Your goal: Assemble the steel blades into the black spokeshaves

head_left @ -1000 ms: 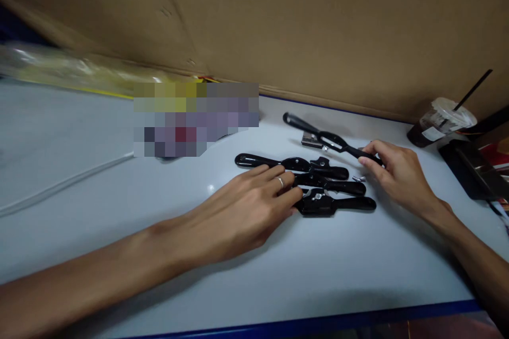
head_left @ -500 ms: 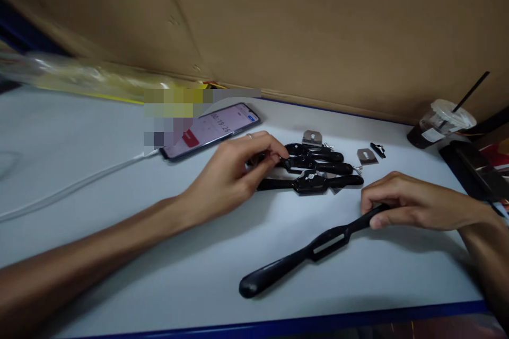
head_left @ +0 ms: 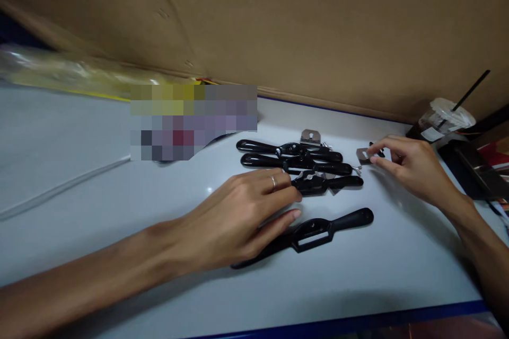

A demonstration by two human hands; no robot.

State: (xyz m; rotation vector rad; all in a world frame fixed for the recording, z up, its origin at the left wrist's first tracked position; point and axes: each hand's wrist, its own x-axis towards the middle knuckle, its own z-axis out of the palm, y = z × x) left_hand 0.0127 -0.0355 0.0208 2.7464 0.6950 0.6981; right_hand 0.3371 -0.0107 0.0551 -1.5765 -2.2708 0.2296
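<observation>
Four black spokeshaves on pale table [head_left: 119,180]. Nearest spokeshave [head_left: 314,232] lies alone, tilted, its left handle under left hand [head_left: 242,217]; that hand's fingers spread flat, gripping nothing. Three more [head_left: 296,163] lie side by side just behind. Right hand [head_left: 409,167] pinches a small metal blade [head_left: 362,155] between thumb and forefinger, at far right of the row. Iced drink [head_left: 439,124] beyond.
</observation>
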